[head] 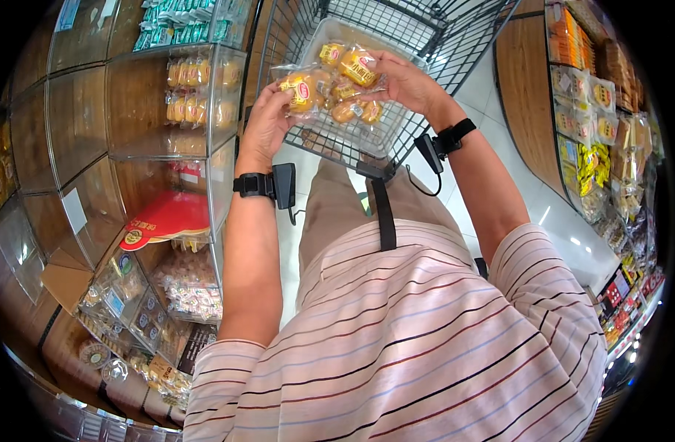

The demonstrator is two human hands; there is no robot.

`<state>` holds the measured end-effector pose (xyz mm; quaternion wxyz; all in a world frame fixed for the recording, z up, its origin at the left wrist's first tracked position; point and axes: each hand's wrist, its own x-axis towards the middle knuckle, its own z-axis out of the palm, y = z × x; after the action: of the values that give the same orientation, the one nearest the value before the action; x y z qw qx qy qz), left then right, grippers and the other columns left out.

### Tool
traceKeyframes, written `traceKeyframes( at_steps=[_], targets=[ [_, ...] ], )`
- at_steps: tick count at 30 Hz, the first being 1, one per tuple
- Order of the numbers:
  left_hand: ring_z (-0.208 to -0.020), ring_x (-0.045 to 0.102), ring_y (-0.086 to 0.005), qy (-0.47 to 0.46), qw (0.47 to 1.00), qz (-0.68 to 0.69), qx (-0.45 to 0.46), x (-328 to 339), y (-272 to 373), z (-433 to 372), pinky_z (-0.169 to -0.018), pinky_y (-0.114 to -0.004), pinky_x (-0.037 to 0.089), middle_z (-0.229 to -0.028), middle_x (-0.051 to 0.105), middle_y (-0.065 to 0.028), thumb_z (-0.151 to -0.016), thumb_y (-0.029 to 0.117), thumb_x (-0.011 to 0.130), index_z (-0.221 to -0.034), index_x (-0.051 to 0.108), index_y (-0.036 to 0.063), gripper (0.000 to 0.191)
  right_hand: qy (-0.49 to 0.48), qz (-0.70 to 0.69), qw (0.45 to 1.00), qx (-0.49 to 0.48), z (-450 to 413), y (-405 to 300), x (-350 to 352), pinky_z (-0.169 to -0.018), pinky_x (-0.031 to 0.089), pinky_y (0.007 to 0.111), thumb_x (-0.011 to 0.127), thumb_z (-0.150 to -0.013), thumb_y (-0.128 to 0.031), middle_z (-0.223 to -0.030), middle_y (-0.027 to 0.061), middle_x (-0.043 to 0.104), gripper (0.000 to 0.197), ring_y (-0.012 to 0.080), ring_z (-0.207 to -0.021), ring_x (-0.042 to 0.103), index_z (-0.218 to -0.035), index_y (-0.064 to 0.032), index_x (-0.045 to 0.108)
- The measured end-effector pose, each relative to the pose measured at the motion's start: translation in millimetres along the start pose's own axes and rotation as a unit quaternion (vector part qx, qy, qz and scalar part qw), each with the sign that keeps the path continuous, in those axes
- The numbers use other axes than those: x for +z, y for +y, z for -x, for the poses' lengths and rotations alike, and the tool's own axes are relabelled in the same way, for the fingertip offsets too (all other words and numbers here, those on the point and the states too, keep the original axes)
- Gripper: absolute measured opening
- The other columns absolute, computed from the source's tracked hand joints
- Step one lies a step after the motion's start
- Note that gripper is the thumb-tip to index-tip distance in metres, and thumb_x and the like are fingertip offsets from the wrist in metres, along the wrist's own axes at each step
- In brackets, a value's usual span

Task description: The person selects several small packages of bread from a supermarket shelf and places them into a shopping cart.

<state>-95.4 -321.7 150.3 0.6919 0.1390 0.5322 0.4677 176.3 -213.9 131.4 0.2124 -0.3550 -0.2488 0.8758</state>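
Observation:
My left hand (268, 119) grips a clear-wrapped pack of small round bread buns (303, 93) with a yellow and red label, thumb on its front. Another such bun pack (359, 67) is in my right hand (406, 83), its fingers at the pack's right edge. Both packs are over a translucent plastic bin (395, 130) in a wire shopping cart (326, 153). More wrapped buns (345, 112) show between and below my hands, in or above the bin. Which pack each of these belongs to cannot be told. Black straps with small devices sit on both wrists.
On the left stand clear acrylic shelf compartments (213, 99) with rows of wrapped buns (186, 109), teal packets (171, 25) and a red sign (169, 218). A curved wooden display (528, 94) with bagged snacks stands on the right. The cart's handle (376, 170) is close to my waist.

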Motion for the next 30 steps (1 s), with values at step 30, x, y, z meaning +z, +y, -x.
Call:
traceKeyframes(
  at_steps=[30],
  targets=[
    [-0.117, 0.060, -0.0223, 0.025, 0.999, 0.028, 0.018, 18.9, -43.8, -8.1, -0.092, -0.041, 0.054, -0.130, 0.059, -0.0098, -0.099, 0.042, 0.061, -0.137, 0.050, 0.0061, 0.053, 0.025, 0.209, 0.977, 0.042, -29.0, 51.4, 37.3, -0.066, 0.055, 0.028, 0.072, -0.092, -0.037, -0.099, 0.0059, 0.065, 0.039, 0.0125, -0.081, 0.065, -0.113, -0.0065, 0.061]
  ],
)
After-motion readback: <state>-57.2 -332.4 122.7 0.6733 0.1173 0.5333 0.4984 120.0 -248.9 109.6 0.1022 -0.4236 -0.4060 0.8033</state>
